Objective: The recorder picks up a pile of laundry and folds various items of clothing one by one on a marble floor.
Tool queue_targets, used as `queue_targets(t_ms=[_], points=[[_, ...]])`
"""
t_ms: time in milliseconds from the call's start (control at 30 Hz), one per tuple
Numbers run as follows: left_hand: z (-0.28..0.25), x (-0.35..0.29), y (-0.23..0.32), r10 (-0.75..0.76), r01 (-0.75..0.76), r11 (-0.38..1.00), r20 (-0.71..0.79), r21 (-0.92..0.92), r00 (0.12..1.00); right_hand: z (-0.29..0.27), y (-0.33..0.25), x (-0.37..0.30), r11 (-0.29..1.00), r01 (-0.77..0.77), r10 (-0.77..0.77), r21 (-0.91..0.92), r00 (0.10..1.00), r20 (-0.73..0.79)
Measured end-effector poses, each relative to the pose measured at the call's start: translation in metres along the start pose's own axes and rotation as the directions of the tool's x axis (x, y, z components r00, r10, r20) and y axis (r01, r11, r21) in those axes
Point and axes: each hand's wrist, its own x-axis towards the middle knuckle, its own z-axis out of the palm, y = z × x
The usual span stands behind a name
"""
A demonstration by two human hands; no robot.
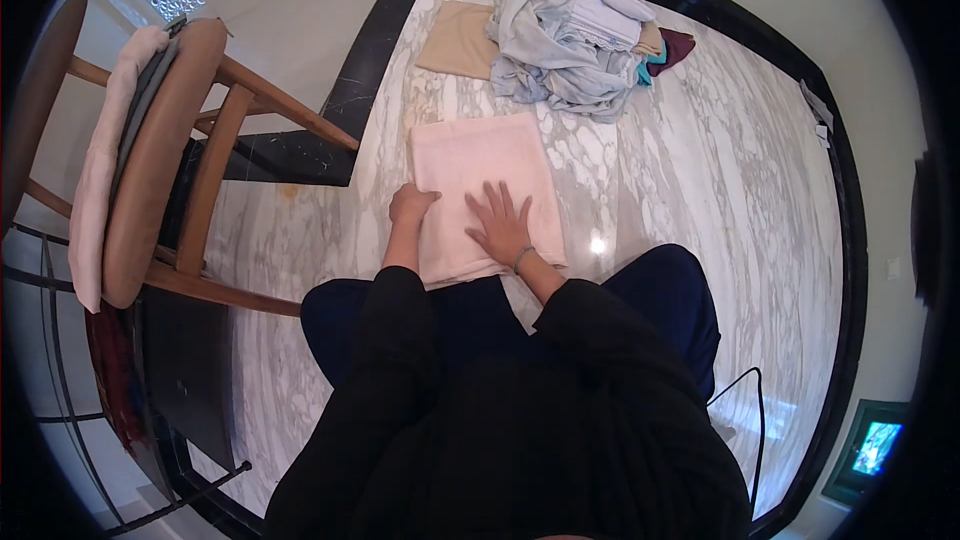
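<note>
A folded pale pink cloth (465, 155), perhaps a towel, lies on the marble floor in front of my crossed legs. My left hand (410, 205) is closed at its left edge, thumb on top and the other fingers curled and partly hidden. Flat on the cloth's right half rests my right hand (504, 225), fingers spread, holding nothing. Beyond the cloth sits a heap of crumpled light blue and white clothes (570, 35), with maroon, tan and teal pieces at its edges. A folded tan cloth (455, 40) lies beside the heap on the left.
On the left stands a wooden chair with a brown padded seat (170, 150); pink and grey cloths (115, 160) hang over it. A dark metal rack (60, 360) is at lower left. A thin black cable (760, 430) lies at lower right. Walls with black skirting border the marble floor (700, 170).
</note>
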Motion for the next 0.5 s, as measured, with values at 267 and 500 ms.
queue_targets(t_ms=[267, 500], points=[[-0.001, 0.002, -0.009, -0.053, 0.067, 0.97, 0.066, -0.232, 0.996, 0.009, 0.048, 0.011, 0.923, -0.139, 0.168, 0.359, 0.985, -0.049], [0.015, 0.013, -0.006, 0.014, 0.326, 0.463, 0.374, -0.824, 0.927, -0.007, 0.104, 0.018, 0.199, -0.622, 0.681, 0.757, 0.643, 0.35]])
